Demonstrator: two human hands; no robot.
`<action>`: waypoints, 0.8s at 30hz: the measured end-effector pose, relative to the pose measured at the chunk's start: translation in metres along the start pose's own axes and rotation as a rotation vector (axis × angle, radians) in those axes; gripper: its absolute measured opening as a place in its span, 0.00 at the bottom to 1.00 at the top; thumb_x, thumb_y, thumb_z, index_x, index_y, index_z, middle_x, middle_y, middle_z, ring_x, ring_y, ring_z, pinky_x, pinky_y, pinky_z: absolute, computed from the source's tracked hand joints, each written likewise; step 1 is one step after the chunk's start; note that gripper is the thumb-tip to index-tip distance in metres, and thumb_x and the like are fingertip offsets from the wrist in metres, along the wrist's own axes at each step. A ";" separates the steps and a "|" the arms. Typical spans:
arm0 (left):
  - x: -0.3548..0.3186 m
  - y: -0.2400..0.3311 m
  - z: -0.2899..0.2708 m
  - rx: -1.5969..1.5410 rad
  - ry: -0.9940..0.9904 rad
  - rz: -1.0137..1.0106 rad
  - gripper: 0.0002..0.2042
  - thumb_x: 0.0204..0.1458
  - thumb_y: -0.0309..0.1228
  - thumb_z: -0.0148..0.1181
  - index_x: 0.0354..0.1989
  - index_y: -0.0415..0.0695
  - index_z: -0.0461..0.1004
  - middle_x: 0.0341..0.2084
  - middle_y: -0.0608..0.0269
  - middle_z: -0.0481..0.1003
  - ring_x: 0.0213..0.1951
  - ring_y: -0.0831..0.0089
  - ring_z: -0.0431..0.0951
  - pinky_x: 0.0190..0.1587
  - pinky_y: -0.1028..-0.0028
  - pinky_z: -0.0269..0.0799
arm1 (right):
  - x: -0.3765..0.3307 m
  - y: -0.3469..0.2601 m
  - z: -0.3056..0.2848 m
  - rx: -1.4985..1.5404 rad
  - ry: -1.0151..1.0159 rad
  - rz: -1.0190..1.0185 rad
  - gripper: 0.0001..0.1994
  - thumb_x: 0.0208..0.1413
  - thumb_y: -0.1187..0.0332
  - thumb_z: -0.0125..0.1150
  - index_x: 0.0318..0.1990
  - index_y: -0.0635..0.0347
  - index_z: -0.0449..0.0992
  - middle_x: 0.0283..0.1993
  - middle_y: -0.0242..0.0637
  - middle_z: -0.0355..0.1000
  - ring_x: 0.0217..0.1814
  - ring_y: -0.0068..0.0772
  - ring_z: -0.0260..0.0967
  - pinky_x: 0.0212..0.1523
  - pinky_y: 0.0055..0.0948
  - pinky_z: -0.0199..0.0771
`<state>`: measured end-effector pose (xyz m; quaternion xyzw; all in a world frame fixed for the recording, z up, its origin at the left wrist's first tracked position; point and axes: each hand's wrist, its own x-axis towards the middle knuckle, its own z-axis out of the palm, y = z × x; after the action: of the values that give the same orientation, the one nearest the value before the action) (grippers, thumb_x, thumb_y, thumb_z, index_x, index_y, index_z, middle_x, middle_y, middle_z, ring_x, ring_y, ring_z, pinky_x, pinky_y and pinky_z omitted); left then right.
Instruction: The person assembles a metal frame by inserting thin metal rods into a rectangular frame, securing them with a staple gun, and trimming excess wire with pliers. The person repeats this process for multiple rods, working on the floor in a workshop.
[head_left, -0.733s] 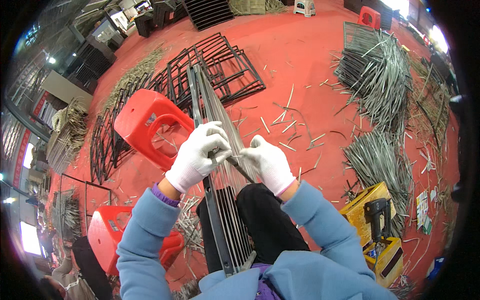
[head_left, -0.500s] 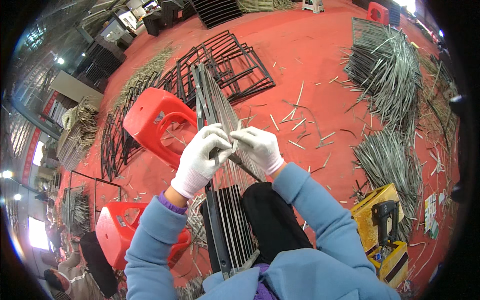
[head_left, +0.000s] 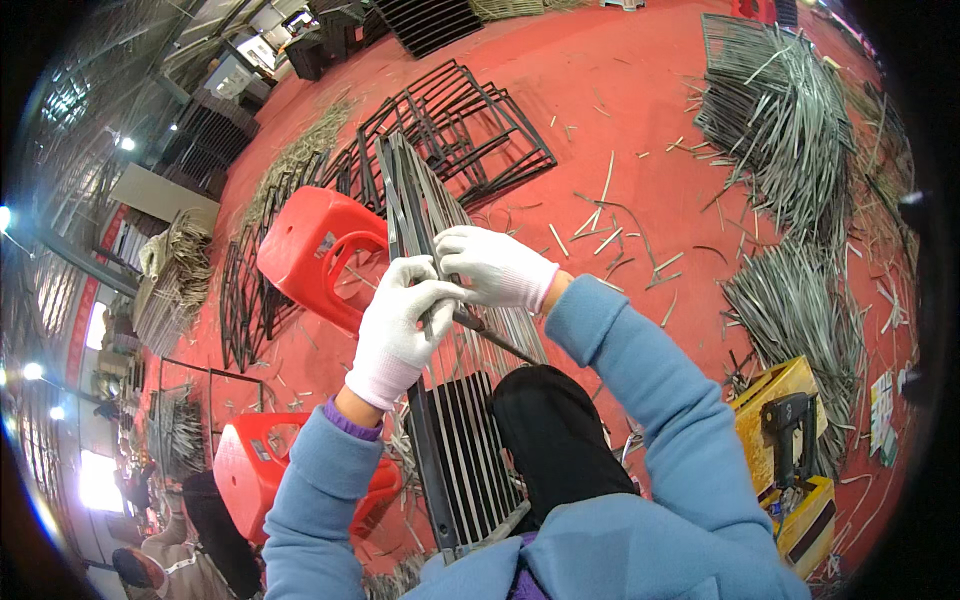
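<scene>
Across the lap, a long dark metal frame filled with grey slats (head_left: 440, 400) rests, its far end toward the overturned red plastic stool (head_left: 315, 255). Both white-gloved hands meet mid-frame: left hand (head_left: 400, 330) curled around a slat, right hand (head_left: 490, 265) pinching beside it. Most slats look seated; loose grey strips (head_left: 790, 310) still lie heaped. The yellow box (head_left: 790, 450) holds a dark tool.

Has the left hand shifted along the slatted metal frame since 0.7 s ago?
Cannot tell. The camera tilted between frames; the left hand stays on the slatted metal frame, beside the right hand, near the red stool.
</scene>
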<state>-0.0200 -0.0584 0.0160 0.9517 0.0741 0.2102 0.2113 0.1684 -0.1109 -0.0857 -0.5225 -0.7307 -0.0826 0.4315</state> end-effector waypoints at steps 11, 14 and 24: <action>0.001 0.004 0.001 0.164 -0.007 0.050 0.06 0.50 0.25 0.62 0.36 0.44 0.80 0.46 0.52 0.73 0.48 0.56 0.77 0.46 0.65 0.76 | -0.044 -0.057 0.031 0.166 0.387 0.456 0.10 0.60 0.67 0.57 0.45 0.61 0.74 0.52 0.47 0.75 0.47 0.50 0.76 0.45 0.40 0.76; -0.002 0.004 0.000 0.126 -0.004 0.015 0.05 0.49 0.25 0.63 0.35 0.44 0.80 0.46 0.52 0.74 0.49 0.56 0.77 0.47 0.65 0.76 | -0.057 -0.056 0.026 0.327 0.179 0.627 0.13 0.61 0.58 0.60 0.39 0.60 0.75 0.37 0.45 0.78 0.38 0.49 0.77 0.40 0.36 0.76; 0.001 -0.002 0.007 -0.169 -0.049 -0.022 0.18 0.65 0.35 0.48 0.31 0.34 0.80 0.49 0.48 0.73 0.50 0.65 0.76 0.55 0.69 0.71 | -0.087 -0.096 0.028 0.917 0.197 0.859 0.17 0.68 0.58 0.55 0.30 0.59 0.75 0.24 0.26 0.68 0.26 0.21 0.62 0.32 0.29 0.67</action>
<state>-0.0163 -0.0586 0.0099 0.9345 0.0612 0.1901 0.2946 0.0799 -0.1975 -0.1339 -0.5212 -0.3737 0.3715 0.6713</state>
